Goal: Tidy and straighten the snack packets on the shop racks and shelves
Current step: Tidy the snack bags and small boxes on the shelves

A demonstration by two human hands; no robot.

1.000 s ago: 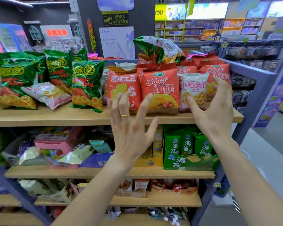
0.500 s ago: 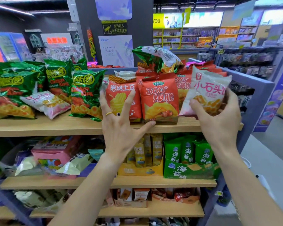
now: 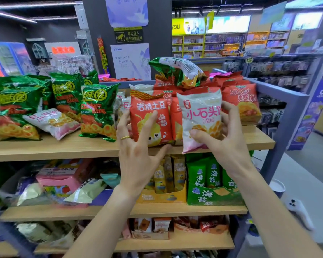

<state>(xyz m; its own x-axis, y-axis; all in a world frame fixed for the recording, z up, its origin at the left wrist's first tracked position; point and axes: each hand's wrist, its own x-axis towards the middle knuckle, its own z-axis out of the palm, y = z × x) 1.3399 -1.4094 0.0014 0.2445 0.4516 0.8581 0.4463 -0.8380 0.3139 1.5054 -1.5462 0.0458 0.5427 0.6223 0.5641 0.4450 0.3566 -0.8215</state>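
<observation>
My right hand [image 3: 226, 140] grips a white snack packet [image 3: 200, 116] with red lettering, held just in front of the top wooden shelf [image 3: 63, 148]. My left hand [image 3: 138, 146], with a gold ring, wraps around an orange-red potato snack packet [image 3: 149, 116] that stands upright on that shelf. Behind them stand more orange-red packets [image 3: 241, 103], and a green packet [image 3: 177, 71] lies tilted on top of them. Green ring-snack packets [image 3: 97, 108] stand to the left, with a white and pink packet [image 3: 52, 121] lying flat among them.
The shelf below carries a green seaweed-snack box [image 3: 213, 185], a yellow box [image 3: 164, 185], a pink box [image 3: 62, 179] and loose packets. A grey metal frame post [image 3: 285, 127] bounds the rack on the right, with open aisle floor [image 3: 309, 168] beyond. More shop shelving stands far behind.
My right hand has carried the white packet leftward, from the right end of the row to in front of the middle packets. My left hand has closed around the orange-red potato packet.
</observation>
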